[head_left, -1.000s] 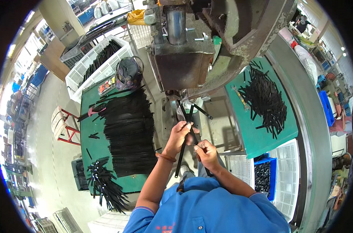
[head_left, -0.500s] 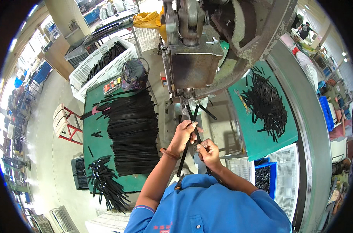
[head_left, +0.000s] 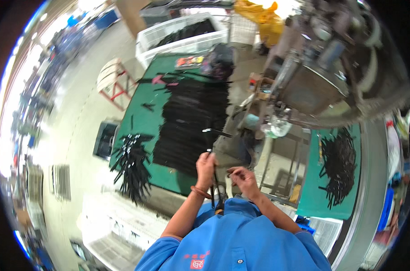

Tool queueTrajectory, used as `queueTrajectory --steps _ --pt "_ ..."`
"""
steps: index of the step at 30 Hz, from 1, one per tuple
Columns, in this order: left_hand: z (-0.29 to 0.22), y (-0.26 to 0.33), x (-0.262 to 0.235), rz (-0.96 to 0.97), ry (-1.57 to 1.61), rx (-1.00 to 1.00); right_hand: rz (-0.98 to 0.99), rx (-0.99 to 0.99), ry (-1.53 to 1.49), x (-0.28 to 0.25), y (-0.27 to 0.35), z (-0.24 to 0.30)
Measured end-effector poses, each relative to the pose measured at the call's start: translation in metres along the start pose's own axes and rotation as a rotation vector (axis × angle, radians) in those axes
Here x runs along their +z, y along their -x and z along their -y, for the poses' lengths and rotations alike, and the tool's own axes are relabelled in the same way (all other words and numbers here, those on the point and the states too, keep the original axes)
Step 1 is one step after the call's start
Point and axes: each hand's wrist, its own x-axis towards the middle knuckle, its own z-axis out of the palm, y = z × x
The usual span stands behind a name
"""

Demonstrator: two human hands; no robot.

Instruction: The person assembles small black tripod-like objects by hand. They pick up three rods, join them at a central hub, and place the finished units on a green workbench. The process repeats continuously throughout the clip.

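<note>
My left hand (head_left: 206, 170) is closed round thin black strips (head_left: 212, 195), which stick out above the fist and hang down below it toward my shirt. Just above that fist is another black strip (head_left: 219, 132) with a pale tip; whether the hand also holds it I cannot tell. My right hand (head_left: 244, 179) is apart from the left, fingers curled together, and anything in them is too small to make out. Left of my hands, a wide layer of black strips (head_left: 191, 122) covers much of a green table (head_left: 139, 106). A bundle of pale-tipped strips (head_left: 133, 167) overhangs its near left corner.
The metal press (head_left: 313, 90) stands at the upper right. Beyond it a second green table (head_left: 314, 194) carries a heap of short black pieces (head_left: 339, 165). A white crate (head_left: 146, 56) lies behind the left table, a red-legged stool (head_left: 113, 81) beside it, and a white crate (head_left: 96, 241) at lower left.
The view has turned left, away from the press. My left hand has drawn its strips away from the press, and my right hand has let go of the strip it gripped.
</note>
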Motion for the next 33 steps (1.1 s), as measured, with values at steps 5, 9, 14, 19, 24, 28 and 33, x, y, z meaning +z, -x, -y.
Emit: queueTrajectory --steps 5,9,14,19,24,28,33 --pt "-0.02 0.007 -0.178 -0.403 -0.108 0.089 -0.045 0.175 0.245 -0.013 -0.031 -0.03" --pt "-0.039 0.032 -0.268 -0.481 -0.395 0.157 0.063 0.157 0.418 0.001 -0.066 -0.058" --pt "-0.066 0.049 -0.249 -0.626 -0.907 0.541 0.124 0.112 0.312 0.064 -0.098 -0.048" --pt "-0.101 0.071 -0.21 -0.727 -1.447 0.571 0.28 0.008 0.214 0.117 -0.103 -0.01" --pt "-0.13 0.092 -0.202 -0.745 -1.633 0.798 0.401 0.019 0.102 0.15 -0.091 0.012" --pt "-0.144 0.104 -0.195 -0.728 -1.657 0.864 0.501 0.044 -0.002 0.16 -0.081 0.015" --pt "-0.15 0.109 -0.181 -0.693 -1.341 0.765 0.527 0.004 -0.024 0.17 -0.071 0.028"
